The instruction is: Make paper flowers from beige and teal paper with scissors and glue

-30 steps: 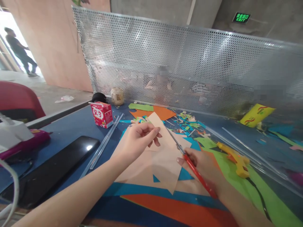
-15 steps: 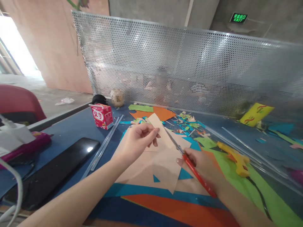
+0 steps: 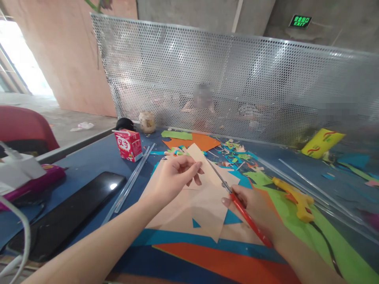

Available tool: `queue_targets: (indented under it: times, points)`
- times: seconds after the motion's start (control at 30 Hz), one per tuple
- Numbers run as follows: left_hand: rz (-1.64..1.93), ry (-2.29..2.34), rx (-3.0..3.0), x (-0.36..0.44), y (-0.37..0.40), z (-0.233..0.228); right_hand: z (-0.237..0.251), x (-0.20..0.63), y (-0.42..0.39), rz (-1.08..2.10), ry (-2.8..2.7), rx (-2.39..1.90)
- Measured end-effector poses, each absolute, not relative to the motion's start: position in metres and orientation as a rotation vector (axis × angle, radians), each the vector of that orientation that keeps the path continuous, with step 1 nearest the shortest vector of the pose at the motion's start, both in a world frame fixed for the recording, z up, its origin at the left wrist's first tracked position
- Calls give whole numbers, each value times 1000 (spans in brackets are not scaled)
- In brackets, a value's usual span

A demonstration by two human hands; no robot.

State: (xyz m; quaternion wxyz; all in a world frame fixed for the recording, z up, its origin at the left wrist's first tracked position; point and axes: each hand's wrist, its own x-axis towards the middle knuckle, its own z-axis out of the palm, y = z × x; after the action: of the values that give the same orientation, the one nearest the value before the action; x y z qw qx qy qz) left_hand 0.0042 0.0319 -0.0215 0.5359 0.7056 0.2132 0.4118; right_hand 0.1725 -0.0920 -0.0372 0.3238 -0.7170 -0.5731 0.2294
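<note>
Left hand [image 3: 174,177] pinches beige paper [image 3: 204,197]; right hand [image 3: 254,207] closed on red scissors [image 3: 237,203], blades probably shut, glue gun [image 3: 293,195] at 3 o'clock.

both forearms bare, no sleeves; l hand [image 3: 173,177], r hand [image 3: 254,207] prob. no rings.

The left hand [image 3: 173,177] pinches the far corner of a peach paper sheet [image 3: 204,197], lifting it off the blue table [image 3: 85,161]. The right hand [image 3: 254,207] grips red-handled scissors [image 3: 237,201], their blades lying along the sheet's right edge. A yellow glue gun [image 3: 294,195] lies to the right on green paper [image 3: 296,221]. Far left stands a red drink carton [image 3: 128,144], with clear glue sticks [image 3: 133,179] beside it and a black phone [image 3: 65,215] nearer. Coloured scraps [image 3: 233,156] litter the far side before a perforated metal screen [image 3: 237,83].
</note>
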Motion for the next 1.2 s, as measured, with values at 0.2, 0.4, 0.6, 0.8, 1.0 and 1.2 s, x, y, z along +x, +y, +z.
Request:
queue_targets:
  times: [0.2,0.4,0.6,0.8,1.0,1.2]
  points:
    - [985,495,1671,5,31,-19,-34,170,-92,670,-1450,-1898]
    - [969,485,1654,6,31,-19,-38,173,-92,647,-1487,-1896]
    - [914,500,1675,6,30,-22,-38,173,-93,621,-1508,-1891]
    - [915,492,1669,7,30,-22,-38,173,-93,619,-1512,-1876]
    - [950,480,1659,6,30,-21,-38,173,-93,639,-1509,-1874]
    - [974,483,1634,5,29,-19,-36,170,-92,533,-1551,-1917]
